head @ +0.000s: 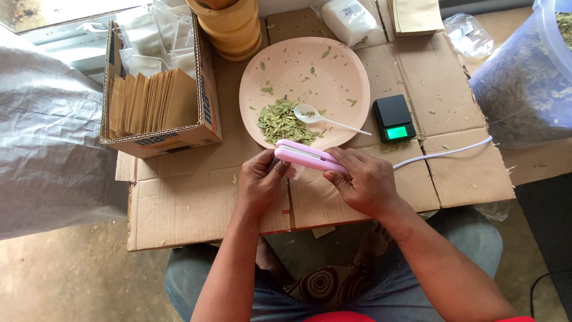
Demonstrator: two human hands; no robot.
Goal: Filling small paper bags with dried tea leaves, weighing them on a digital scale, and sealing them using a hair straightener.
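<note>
Pink handheld heat sealer [310, 156], centre of frame, held w/ both hands just below the plate's near rim. Right hand [364, 182] wraps its right end, fingers curled over the top, thumb underneath, so firmly closed on it. Left hand [261, 179] is at the sealer's left end, fingers bent & pinched round a small white sachet [295, 172] that pokes out under the sealer; only a corner of it shows. Sealer's arms look pressed together. White cord [444, 154] runs from the sealer's right end off toward right of frame.

Just above: pale pink plate [333, 65] w/ heap of dried green leaves [282, 121] at its lower left, white plastic spoon [325, 118] lying beside the heap, bowl end touching the leaves. Right of plate, small black pocket scale [394, 118], green display lit. All on flattened brown cardboard [196, 203] spread over the person's lap, leaf bits scattered on it.

Upper left: open cardboard box [179, 136] w/ upright row of brown paper pouches [149, 101] & white sachets behind. Top centre: stack of wooden rings [232, 30]. Far right: big clear plastic bag of dried leaves [524, 89]. Left edge: grey woven sack [42, 137].
</note>
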